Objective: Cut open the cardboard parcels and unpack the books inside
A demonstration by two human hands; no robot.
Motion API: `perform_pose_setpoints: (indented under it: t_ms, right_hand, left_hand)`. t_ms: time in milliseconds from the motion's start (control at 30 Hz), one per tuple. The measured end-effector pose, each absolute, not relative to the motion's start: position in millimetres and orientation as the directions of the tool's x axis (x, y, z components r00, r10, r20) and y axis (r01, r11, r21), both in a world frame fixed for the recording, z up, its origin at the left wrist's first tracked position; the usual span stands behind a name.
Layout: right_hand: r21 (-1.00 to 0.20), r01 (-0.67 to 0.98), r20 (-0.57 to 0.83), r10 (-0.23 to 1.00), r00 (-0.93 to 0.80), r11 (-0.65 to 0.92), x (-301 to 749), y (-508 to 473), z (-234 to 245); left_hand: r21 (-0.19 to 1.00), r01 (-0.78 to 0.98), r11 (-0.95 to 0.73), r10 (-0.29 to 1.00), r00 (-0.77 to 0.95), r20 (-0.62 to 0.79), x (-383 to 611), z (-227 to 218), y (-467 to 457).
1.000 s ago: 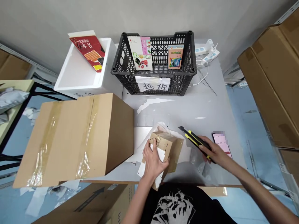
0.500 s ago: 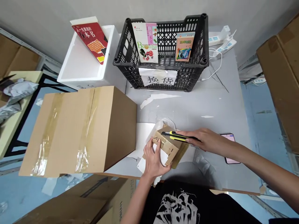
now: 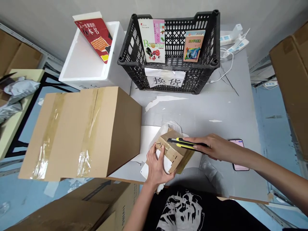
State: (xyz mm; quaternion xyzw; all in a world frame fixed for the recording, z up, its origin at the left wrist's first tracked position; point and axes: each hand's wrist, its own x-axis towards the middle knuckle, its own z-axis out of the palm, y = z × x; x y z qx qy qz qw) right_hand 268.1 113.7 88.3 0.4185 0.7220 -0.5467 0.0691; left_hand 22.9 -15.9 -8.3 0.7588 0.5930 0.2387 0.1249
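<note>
My left fingers [image 3: 154, 154] clasp the small brown cardboard box [image 3: 173, 154], my right fingers [image 3: 196, 140] grip a yellow-and-black utility knife [image 3: 184, 143] on its top; I'd cut shallow.

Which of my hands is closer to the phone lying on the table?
Right. The right hand, holding the yellow utility knife, is just beside the phone, its forearm crossing over it. The left hand grips the small cardboard box, farther off to the left.
</note>
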Motion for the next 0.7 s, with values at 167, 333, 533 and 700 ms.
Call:
perform_pose_setpoints:
  t_ms: [167, 333, 533, 700]
  right_hand:
    - [-0.736, 0.677, -0.584, 0.508, -0.633, -0.003, 265.2, 114.5, 93.1]
    - [-0.711, 0.703, -0.598, 0.529, -0.602, -0.005, 262.1, 115.3, 95.4]
    - [-0.721, 0.692, -0.610, 0.515, -0.602, -0.045, 263.1, 113.7, 93.7]
    - [-0.741, 0.671, -0.592, 0.501, -0.632, -0.030, 260.6, 115.0, 93.8]
  left_hand:
    - [0.477, 0.836, -0.271, 0.958, 0.187, 0.215, 23.5, -7.7, -15.3]
    - [0.485, 0.830, -0.275, 0.957, 0.187, 0.221, 21.7, -7.8, -15.9]
    - [0.490, 0.830, -0.265, 0.960, 0.178, 0.218, 18.4, -8.0, -16.8]
    - [0.486, 0.835, -0.259, 0.961, 0.172, 0.217, 17.5, -8.3, -17.0]
